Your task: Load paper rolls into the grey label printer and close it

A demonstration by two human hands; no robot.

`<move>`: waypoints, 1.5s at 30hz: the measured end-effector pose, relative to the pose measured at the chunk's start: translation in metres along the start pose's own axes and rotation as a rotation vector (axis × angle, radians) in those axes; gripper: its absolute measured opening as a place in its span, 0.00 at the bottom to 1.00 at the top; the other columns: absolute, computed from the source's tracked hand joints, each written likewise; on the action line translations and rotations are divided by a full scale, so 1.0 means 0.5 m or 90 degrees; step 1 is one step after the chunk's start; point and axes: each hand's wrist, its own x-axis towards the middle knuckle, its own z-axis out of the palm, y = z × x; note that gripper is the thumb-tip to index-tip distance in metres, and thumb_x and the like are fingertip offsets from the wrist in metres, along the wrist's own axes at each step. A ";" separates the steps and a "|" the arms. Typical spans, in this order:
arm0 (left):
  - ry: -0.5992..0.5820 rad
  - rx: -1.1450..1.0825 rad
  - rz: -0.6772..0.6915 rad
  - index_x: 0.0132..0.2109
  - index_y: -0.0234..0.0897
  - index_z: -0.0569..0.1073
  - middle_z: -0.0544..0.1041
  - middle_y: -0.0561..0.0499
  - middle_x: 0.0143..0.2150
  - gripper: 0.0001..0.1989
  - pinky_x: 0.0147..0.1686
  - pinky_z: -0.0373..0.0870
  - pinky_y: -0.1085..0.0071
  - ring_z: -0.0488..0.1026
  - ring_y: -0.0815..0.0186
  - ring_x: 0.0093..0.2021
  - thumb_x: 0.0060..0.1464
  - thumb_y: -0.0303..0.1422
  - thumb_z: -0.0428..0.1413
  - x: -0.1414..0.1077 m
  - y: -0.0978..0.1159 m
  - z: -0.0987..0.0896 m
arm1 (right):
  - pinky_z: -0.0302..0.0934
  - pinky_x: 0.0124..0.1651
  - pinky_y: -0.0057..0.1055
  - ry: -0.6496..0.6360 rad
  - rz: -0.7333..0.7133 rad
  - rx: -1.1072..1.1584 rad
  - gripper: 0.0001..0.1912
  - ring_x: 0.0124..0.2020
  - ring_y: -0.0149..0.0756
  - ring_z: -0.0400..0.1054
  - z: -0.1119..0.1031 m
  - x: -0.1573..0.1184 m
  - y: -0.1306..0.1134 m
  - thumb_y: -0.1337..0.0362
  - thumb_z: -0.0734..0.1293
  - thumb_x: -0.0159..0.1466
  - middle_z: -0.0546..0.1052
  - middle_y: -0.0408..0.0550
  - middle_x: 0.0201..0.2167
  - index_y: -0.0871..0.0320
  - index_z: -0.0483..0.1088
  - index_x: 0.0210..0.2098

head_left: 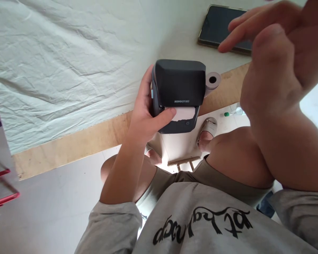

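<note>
Gripping dark printer [181, 83] at the desk edge [100, 135] | left hand [145, 118] — fingers wrapped round its side, thumb on white paper [186, 113] | right hand [275, 60] — fingers loosely parted, free, near phone [219, 26]

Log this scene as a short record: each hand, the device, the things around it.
left_hand: grips the device's side, thumb over the white paper
right_hand: raised, fingers extended, overlapping the phone in view; no held object visible
device: dark printer, paper showing at its front, power button below
roll: white roll with dark core, just right of the printer in view
phone: dark-screened phone on the table
table: pale, wrinkled cover, bare wooden edge nearest the person
</note>
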 end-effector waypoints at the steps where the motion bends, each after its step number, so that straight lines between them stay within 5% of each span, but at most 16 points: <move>1: 0.003 0.000 -0.004 0.59 0.48 0.62 0.70 0.47 0.57 0.37 0.59 0.67 0.56 0.65 0.50 0.62 0.42 0.41 0.65 0.000 0.001 0.000 | 0.63 0.50 0.33 0.059 -0.025 0.043 0.19 0.46 0.31 0.69 0.000 0.000 0.001 0.57 0.50 0.67 0.61 0.48 0.52 0.54 0.59 0.53; 4: 0.004 -0.010 -0.006 0.59 0.48 0.63 0.71 0.48 0.56 0.37 0.60 0.66 0.56 0.65 0.50 0.62 0.41 0.42 0.66 -0.001 0.006 0.005 | 0.64 0.45 0.32 0.072 -0.085 0.055 0.11 0.42 0.30 0.71 -0.001 -0.003 -0.001 0.60 0.59 0.62 0.72 0.45 0.41 0.55 0.67 0.42; 9: 0.043 -0.048 -0.029 0.50 0.43 0.69 0.74 0.48 0.47 0.23 0.52 0.72 0.60 0.72 0.54 0.55 0.50 0.48 0.60 -0.004 0.025 0.024 | 0.57 0.54 0.47 -0.096 -0.124 -0.148 0.23 0.55 0.44 0.67 0.006 -0.008 -0.008 0.47 0.60 0.61 0.73 0.48 0.51 0.56 0.67 0.48; 13: 0.068 -0.086 -0.060 0.42 0.40 0.71 0.74 0.51 0.35 0.12 0.33 0.75 0.70 0.77 0.64 0.39 0.55 0.43 0.57 -0.005 0.035 0.036 | 0.55 0.56 0.49 -0.160 -0.079 -0.171 0.29 0.59 0.45 0.62 0.012 -0.007 -0.011 0.40 0.58 0.60 0.70 0.46 0.55 0.52 0.63 0.52; 17: 0.061 -0.116 -0.052 0.42 0.40 0.71 0.72 0.53 0.33 0.11 0.28 0.72 0.74 0.75 0.68 0.33 0.55 0.40 0.58 -0.004 0.029 0.033 | 0.49 0.62 0.56 -0.211 -0.020 -0.214 0.32 0.67 0.47 0.51 0.012 -0.004 -0.016 0.37 0.57 0.59 0.65 0.44 0.59 0.46 0.58 0.57; 22: 0.048 -0.136 -0.038 0.46 0.43 0.70 0.73 0.52 0.36 0.14 0.33 0.74 0.71 0.76 0.64 0.39 0.54 0.40 0.58 -0.001 0.025 0.031 | 0.49 0.63 0.59 -0.192 -0.024 -0.236 0.35 0.67 0.48 0.52 0.008 -0.009 -0.021 0.34 0.55 0.58 0.66 0.44 0.58 0.46 0.57 0.57; 27: 0.038 -0.163 -0.016 0.48 0.45 0.70 0.74 0.49 0.45 0.17 0.54 0.71 0.61 0.67 0.56 0.59 0.58 0.48 0.50 0.006 0.032 0.036 | 0.53 0.60 0.56 -0.156 -0.068 -0.249 0.34 0.66 0.46 0.54 0.009 -0.015 -0.019 0.35 0.54 0.60 0.67 0.43 0.57 0.47 0.56 0.57; 33: 0.094 -0.163 -0.114 0.44 0.42 0.73 0.77 0.48 0.44 0.21 0.55 0.71 0.58 0.69 0.55 0.59 0.61 0.49 0.43 0.006 0.026 0.029 | 0.55 0.57 0.54 -0.117 -0.120 -0.255 0.29 0.65 0.48 0.56 0.016 -0.017 -0.011 0.43 0.54 0.63 0.70 0.47 0.55 0.51 0.59 0.57; 37: 0.111 -0.164 -0.097 0.44 0.42 0.74 0.77 0.48 0.45 0.26 0.55 0.71 0.56 0.70 0.55 0.57 0.61 0.53 0.39 0.001 0.016 0.024 | 0.53 0.57 0.55 -0.146 -0.112 -0.257 0.31 0.67 0.47 0.53 0.012 -0.015 -0.012 0.42 0.53 0.62 0.73 0.50 0.50 0.52 0.58 0.58; 45: 0.144 -0.158 -0.081 0.34 0.42 0.71 0.75 0.52 0.34 0.17 0.54 0.69 0.61 0.69 0.58 0.55 0.61 0.48 0.48 0.002 0.002 0.004 | 0.51 0.58 0.56 -0.188 -0.136 -0.260 0.39 0.69 0.48 0.49 0.008 -0.011 -0.007 0.36 0.57 0.57 0.67 0.53 0.58 0.52 0.54 0.60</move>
